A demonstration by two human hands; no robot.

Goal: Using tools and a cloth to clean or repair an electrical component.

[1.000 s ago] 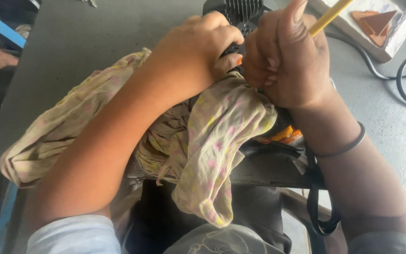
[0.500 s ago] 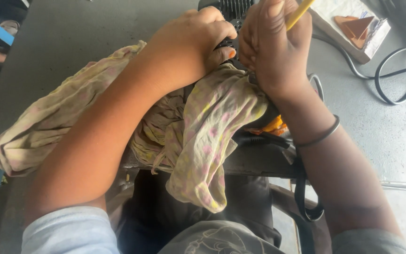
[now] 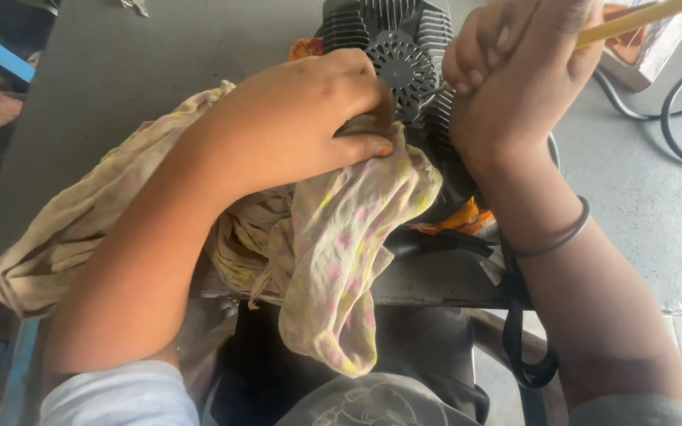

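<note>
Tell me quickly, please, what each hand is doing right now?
Left hand: closed, pressing the floral cloth against the black finned motor.
Right hand: closed around a yellow stick.

Motor (image 3: 392, 55) top cut by frame edge; lower part hidden under cloth (image 3: 333, 260) and left hand (image 3: 294, 126). Stick (image 3: 633, 20) beside motor: tip out of frame.

Both hands (image 3: 301, 118) on finned motor (image 3: 392, 47)
</note>
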